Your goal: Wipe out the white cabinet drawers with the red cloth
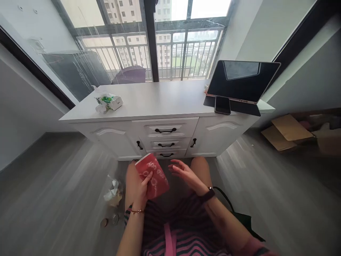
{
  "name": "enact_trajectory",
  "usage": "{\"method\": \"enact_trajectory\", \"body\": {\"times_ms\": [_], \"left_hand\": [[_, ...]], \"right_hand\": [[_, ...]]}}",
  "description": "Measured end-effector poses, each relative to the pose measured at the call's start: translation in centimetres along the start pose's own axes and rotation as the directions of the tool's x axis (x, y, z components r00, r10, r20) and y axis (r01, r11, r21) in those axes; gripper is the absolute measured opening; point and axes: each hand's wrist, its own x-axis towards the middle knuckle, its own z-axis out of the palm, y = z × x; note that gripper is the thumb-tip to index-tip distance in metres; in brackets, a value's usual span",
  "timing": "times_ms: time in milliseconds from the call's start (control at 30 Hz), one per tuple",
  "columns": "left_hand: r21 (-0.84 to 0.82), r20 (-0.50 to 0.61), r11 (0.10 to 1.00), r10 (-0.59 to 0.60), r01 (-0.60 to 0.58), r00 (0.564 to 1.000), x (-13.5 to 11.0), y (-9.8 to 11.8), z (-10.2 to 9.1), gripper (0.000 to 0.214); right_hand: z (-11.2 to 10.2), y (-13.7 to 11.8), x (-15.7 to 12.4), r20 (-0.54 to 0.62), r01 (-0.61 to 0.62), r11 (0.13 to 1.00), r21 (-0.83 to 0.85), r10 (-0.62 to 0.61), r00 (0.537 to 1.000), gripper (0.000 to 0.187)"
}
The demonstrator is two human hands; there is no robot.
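A red book [158,183] with pale floral marks on its cover is tilted above my lap, its white page edges showing at the top left. My left hand [143,190] grips it from the lower left, thumb lying across the cover. To the right of the book, my right hand [186,174] hangs in the air with fingers apart and nothing in it. A gap separates its fingertips from the book. A dark band circles my right wrist, and a thin bracelet my left.
Ahead stands a white cabinet [170,101] bearing a tissue pack [109,102], a tablet [242,81] and a phone [222,105]. Cardboard [290,131] lies on the right. Crumpled plastic packaging [114,190] and a small round lid [104,223] lie on the floor at left. A dark green bag [243,220] is at right.
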Motion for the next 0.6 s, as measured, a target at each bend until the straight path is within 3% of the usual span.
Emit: {"method": "enact_trajectory", "body": {"times_ms": [100, 233, 333, 433, 600], "left_hand": [[-0.051, 0.098, 0.998, -0.028, 0.033, 0.995, -4.1, 1.0, 1.6, 0.034], [0.090, 0.247, 0.988, 0.098, -0.124, 0.964, -7.9, 3.8, 1.5, 0.036], [0.126, 0.359, 0.978, 0.109, -0.163, 0.927, -9.0, 5.2, 0.7, 0.050], [0.039, 0.401, 0.997, 0.050, -0.072, 0.915, -9.1, 5.9, 0.1, 0.070], [-0.046, 0.282, 0.998, -0.031, 0.045, 0.959, -7.4, 7.7, -1.6, 0.059]], "right_hand": [[3.6, 0.2, -5.7, 0.108, 0.075, 0.997, 0.035, -0.079, 0.991, 0.052], [6.7, 0.0, -9.2, 0.022, 0.145, 0.989, 0.044, -0.146, 0.989, 0.042], [7.5, -0.6, -9.9, -0.054, 0.210, 0.978, 0.011, -0.209, 0.976, 0.029], [8.1, -1.2, -9.7, -0.128, 0.273, 0.962, -0.005, -0.271, 0.954, 0.028], [10.7, -1.3, -7.2, -0.151, 0.221, 0.959, 0.178, -0.196, 0.969, 0.038]]}}
